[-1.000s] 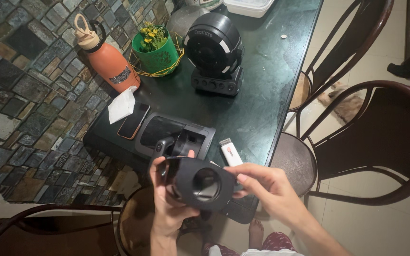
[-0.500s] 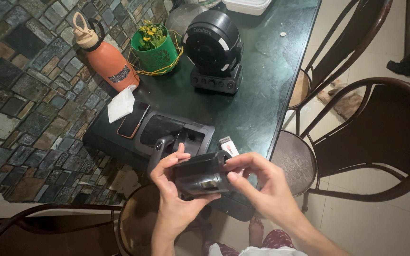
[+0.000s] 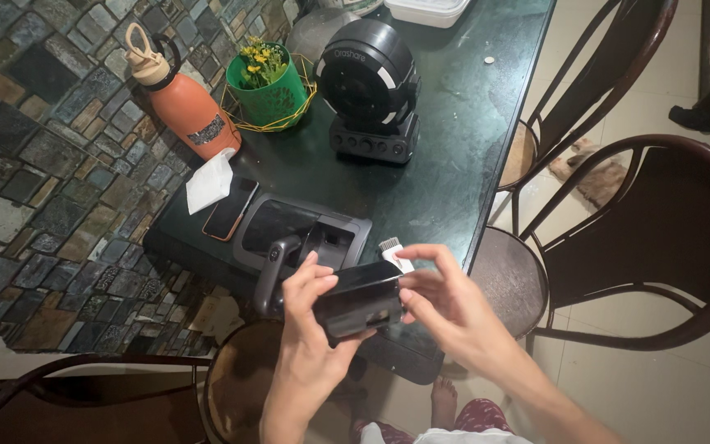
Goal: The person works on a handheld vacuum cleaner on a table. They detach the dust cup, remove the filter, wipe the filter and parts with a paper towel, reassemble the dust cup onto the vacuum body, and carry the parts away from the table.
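Both hands hold a black boxy plastic part above the near end of the dark table. My left hand grips its left side from below, fingers curled over the top. My right hand pinches its right end. Just behind it on the table sits a dark grey machine body with a curved handle. A small white brush lies by my right fingers.
Further back stand a black round fan-like device, a green pot of yellow flowers and an orange bottle. A phone and a white tissue lie at the left. Dark metal chairs stand at the right; stone wall left.
The black part has been turned: its round opening faced me earlier, now a flat side faces up. Both hands shifted their grip, and the view moved slightly closer.
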